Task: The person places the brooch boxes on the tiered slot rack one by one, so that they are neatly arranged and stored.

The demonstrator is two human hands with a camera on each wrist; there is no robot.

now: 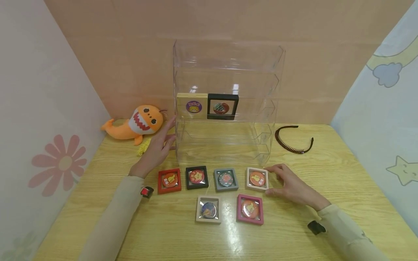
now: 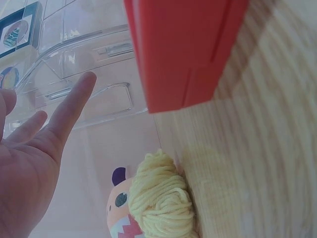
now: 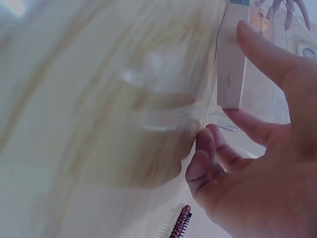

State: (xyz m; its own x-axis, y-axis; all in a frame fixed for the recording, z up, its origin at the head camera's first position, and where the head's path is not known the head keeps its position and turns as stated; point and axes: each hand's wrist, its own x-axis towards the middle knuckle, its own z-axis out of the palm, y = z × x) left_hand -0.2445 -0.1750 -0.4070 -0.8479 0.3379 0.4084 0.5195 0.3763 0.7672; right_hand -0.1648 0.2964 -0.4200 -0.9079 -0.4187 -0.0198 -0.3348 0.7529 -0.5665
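Up on the clear rack (image 1: 228, 69), a yellow frame (image 1: 193, 104) and a black frame (image 1: 223, 106) already stand; six framed badges (image 1: 225, 179) wait on the surface (image 1: 284, 239). Left hand (image 1: 155, 150) empty, fingers straight, beside the rack; right hand (image 1: 292, 186) parts thumb and fingers against the pale end frame (image 1: 257, 179), seemingly ungripped.

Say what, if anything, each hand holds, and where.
The right hand holds the rightmost pale frame by its right corners; the left hand grips nothing.

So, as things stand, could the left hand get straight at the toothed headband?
Probably not: the left hand is left of the clear tiered rack, and the toothed headband lies beyond its right side, so the rack likely blocks it.
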